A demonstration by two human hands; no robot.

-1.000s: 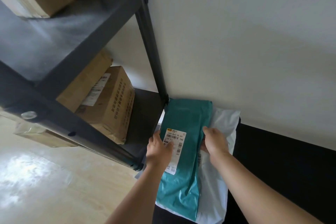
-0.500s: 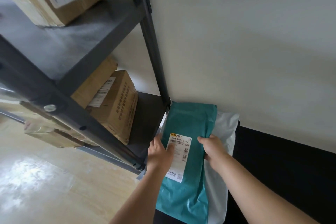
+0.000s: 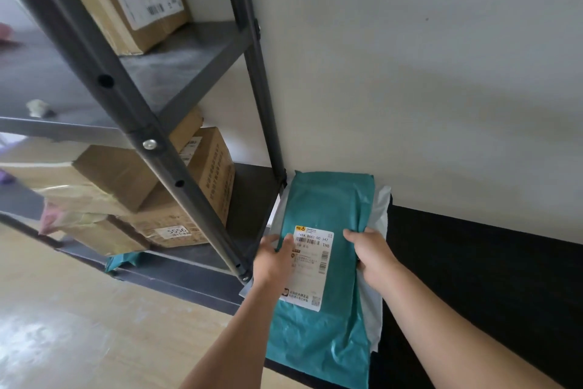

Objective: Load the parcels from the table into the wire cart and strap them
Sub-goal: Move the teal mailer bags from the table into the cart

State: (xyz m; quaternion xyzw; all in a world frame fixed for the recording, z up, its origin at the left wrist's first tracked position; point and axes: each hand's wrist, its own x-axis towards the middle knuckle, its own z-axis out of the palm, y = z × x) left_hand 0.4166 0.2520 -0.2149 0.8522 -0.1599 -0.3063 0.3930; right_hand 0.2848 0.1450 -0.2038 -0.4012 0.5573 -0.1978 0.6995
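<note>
Left hand [image 3: 274, 257]: the left edge of the teal parcel [image 3: 328, 212] is gripped, the thumb laid on the shipping label [image 3: 310, 265], the fingers tucked under; the forearm is stretched forward.
Right hand [image 3: 370, 254]: the parcel's right edge is gripped, thumb on top, fingers hidden beneath.
Teal parcel: it is held lengthwise between both hands at the left end of the black table [image 3: 473, 262], its far end at the wall.
White parcel [image 3: 380, 215]: it is seen directly under the teal one.
Shelf [image 3: 202, 51]: cardboard boxes [image 3: 202, 186] are stacked on it, left of the parcels.
</note>
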